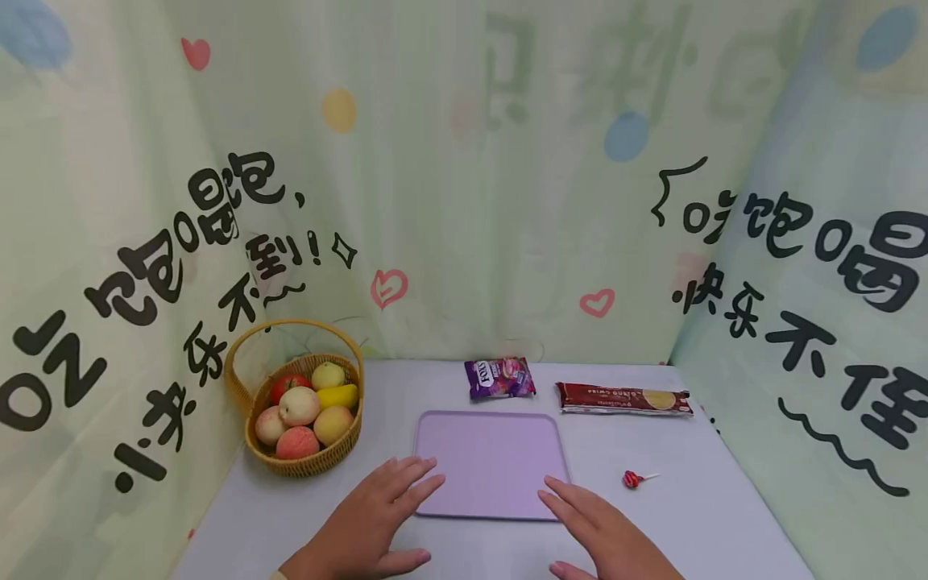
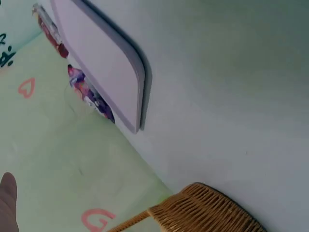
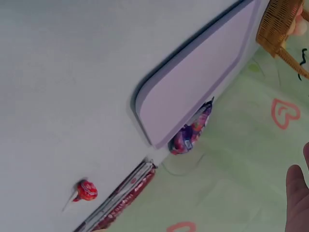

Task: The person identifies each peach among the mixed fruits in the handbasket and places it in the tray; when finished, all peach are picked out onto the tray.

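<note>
Both hands hover over the near part of the table with fingers spread and nothing held. The left hand (image 1: 370, 519) is by the near left corner of a flat purple tray (image 1: 493, 467); the right hand (image 1: 602, 528) is by its near right corner. Behind the tray lies a small purple snack packet (image 1: 500, 378). To its right is a long dark red biscuit packet (image 1: 623, 399). A red-wrapped lollipop (image 1: 633, 480) with a white stick lies right of the tray, beyond the right hand. In the wrist views only fingertips (image 2: 7, 200) and fingers (image 3: 297, 193) show.
A wicker basket (image 1: 308, 466) with a tall handle stands at the back left, filled with several fruits, among them a red peach (image 1: 297, 443) and a yellow banana (image 1: 337, 396). Pale green printed curtains (image 1: 449, 201) enclose the white table (image 1: 500, 552) at the back and sides.
</note>
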The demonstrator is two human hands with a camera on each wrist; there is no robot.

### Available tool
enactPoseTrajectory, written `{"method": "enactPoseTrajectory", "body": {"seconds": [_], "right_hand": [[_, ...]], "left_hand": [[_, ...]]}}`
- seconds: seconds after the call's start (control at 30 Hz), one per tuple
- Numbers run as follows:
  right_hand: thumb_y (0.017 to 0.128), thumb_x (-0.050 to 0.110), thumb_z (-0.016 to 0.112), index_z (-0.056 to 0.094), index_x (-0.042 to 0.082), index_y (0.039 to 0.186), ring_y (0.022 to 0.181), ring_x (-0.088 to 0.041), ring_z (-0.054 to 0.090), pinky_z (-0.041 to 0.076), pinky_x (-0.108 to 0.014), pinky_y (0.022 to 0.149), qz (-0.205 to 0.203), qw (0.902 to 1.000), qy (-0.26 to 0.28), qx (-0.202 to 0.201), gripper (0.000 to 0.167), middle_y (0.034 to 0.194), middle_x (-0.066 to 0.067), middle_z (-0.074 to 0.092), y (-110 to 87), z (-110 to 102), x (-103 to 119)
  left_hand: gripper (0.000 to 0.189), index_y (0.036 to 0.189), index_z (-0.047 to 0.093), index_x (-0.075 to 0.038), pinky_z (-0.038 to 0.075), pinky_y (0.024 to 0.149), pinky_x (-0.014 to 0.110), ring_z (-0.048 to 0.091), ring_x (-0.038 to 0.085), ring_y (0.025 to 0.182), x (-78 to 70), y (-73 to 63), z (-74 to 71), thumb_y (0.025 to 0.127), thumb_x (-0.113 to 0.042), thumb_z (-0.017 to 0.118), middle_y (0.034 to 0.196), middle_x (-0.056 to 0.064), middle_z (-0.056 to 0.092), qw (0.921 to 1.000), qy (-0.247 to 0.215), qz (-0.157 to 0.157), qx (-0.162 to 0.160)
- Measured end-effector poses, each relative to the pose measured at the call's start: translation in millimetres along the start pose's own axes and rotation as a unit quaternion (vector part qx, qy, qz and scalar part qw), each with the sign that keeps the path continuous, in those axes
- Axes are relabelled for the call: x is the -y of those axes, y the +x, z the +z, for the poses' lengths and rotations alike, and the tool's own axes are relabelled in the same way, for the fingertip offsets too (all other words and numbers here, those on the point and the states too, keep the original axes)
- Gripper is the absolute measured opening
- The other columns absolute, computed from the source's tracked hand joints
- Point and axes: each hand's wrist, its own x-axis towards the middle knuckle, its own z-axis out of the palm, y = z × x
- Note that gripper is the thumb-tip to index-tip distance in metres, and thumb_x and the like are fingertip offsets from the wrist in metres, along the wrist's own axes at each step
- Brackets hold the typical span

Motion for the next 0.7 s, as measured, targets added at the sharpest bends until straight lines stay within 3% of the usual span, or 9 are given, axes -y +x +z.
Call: {"method": "enactPoseTrajectory", "body": {"seconds": [0.13,0.3,0.5,0.7], "right_hand": [[0.093,0.072,0.054,0.031,0.037,0.161,0.143,-0.023,0.048,0.052,-0.056,0.104,0.106,0.9885,0.107,0.017,0.080,0.162,0.007,0.041,5.6,5,-1],[0.091,0.067,0.063,0.037,0.026,0.160,0.146,-0.030,0.044,0.047,-0.061,0.108,0.200,0.9638,0.176,-0.002,0.085,0.162,0.000,0.042,11.0,17,-5],[0.095,0.061,0.063,0.040,0.017,0.157,0.137,-0.031,0.053,0.049,-0.059,0.106,0.230,0.9471,0.219,-0.050,0.080,0.157,-0.007,0.047,14.5,31,-15],[0.096,0.047,0.069,0.042,0.011,0.155,0.122,-0.027,0.060,0.054,-0.052,0.102,0.250,0.9354,0.229,-0.099,0.074,0.149,-0.012,0.052,23.5,45,-26]], "left_hand": [[0.091,0.162,0.028,-0.032,0.042,0.117,0.046,0.038,0.013,0.147,3.3,2.6,5.1,0.089,-0.073,0.061,0.166,-0.009,0.031,0.9986,-0.014,-0.052,-0.004],[0.090,0.161,0.029,-0.032,0.045,0.114,0.048,0.042,0.015,0.143,9.7,6.8,8.7,0.088,-0.071,0.064,0.162,-0.008,0.037,0.9945,-0.033,-0.099,-0.005],[0.094,0.156,0.042,-0.026,0.049,0.111,0.046,0.049,0.016,0.137,18.1,12.0,11.6,0.078,-0.061,0.081,0.154,-0.006,0.047,0.9882,-0.054,-0.143,-0.009],[0.097,0.153,0.044,-0.026,0.049,0.111,0.043,0.049,0.015,0.137,27.9,16.8,11.5,0.074,-0.063,0.084,0.153,-0.004,0.049,0.9723,-0.094,-0.214,0.004]]}}
